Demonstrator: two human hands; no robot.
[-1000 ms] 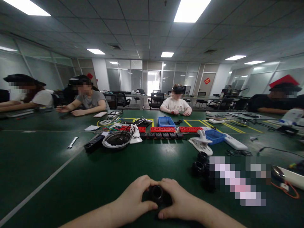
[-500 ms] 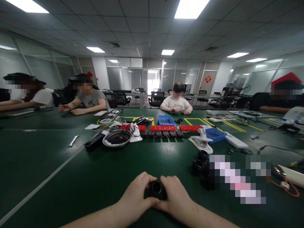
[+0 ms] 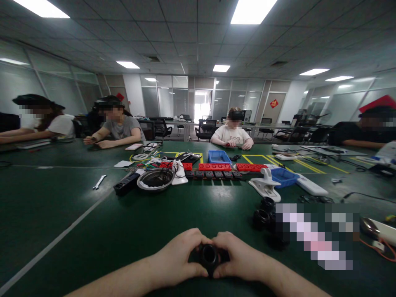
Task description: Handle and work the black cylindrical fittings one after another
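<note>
Low in the middle of the view, a black hollow round part (image 3: 209, 256) stands between my two hands, its dark opening facing me and up. My left hand (image 3: 185, 256) wraps it from the left, with the thumb at its lower front and the fingers over its far side. From the right, my right hand (image 3: 234, 256) grips the same part, thumb and fingers bent round it. Both thumbs meet close together at the near edge. To the right lie similar black round parts (image 3: 262, 218), beside a blurred-out area.
Ahead are a wrench (image 3: 100, 182), a metal bowl (image 3: 155, 186) with cables, red and black power strips (image 3: 215, 166), a white clamp base (image 3: 266, 187) and two blue trays (image 3: 283, 177). Several people sit around the green table (image 3: 123, 231).
Both hands and the black part have shifted slightly right and down in view. My right hand has re-gripped, its thumb now farther from my left thumb; the surroundings shift slightly right too.
</note>
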